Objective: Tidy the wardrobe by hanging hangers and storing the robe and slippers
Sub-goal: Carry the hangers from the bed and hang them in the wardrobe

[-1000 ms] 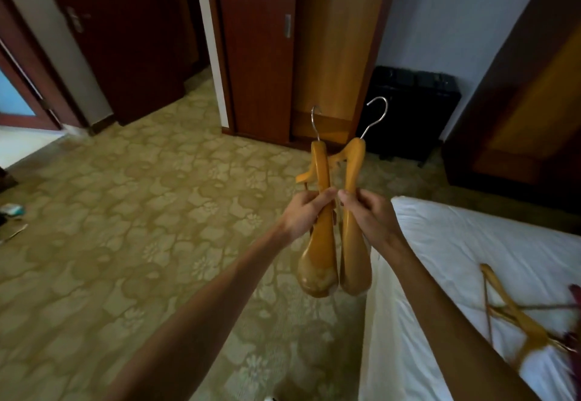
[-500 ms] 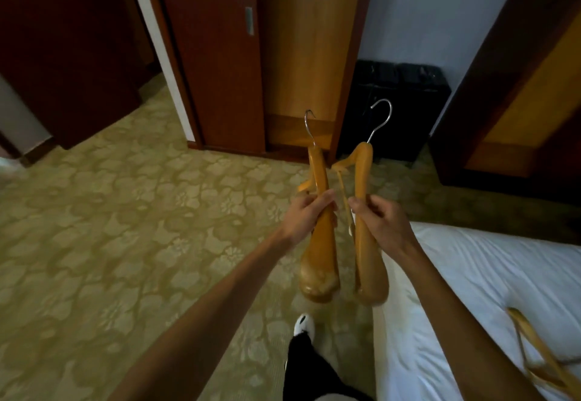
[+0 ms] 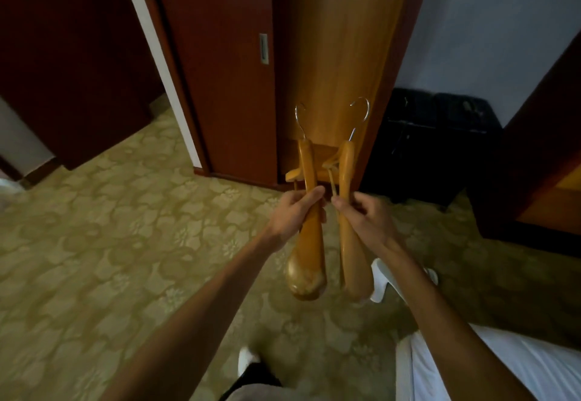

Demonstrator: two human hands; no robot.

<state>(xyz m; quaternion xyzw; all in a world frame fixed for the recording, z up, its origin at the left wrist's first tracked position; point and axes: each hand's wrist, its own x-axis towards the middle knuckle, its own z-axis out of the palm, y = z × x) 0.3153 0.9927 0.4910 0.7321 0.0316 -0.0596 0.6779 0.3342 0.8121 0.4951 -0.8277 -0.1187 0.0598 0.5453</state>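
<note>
I hold two wooden hangers upright in front of me, metal hooks pointing up. My left hand (image 3: 294, 213) grips the left hanger (image 3: 309, 262) around its middle. My right hand (image 3: 366, 220) grips the right hanger (image 3: 347, 168) the same way, a few centimetres away. Straight ahead stands the wardrobe, with a dark red sliding door (image 3: 226, 70) partly slid aside and a light wooden inside panel (image 3: 339, 39) showing. No robe is in view. A white slipper (image 3: 382, 281) shows on the floor just behind my right forearm.
Patterned green-yellow carpet (image 3: 110, 243) covers the floor. A black luggage stand (image 3: 434, 146) sits right of the wardrobe, against the wall. The white bed corner (image 3: 503, 372) is at lower right. My shoe tip (image 3: 246, 358) shows at the bottom. A dark door stands at left.
I have walked closer to the wardrobe, which now fills more of the view. The bed with the other hangers has slid out of sight. Both hands still hold their hangers.
</note>
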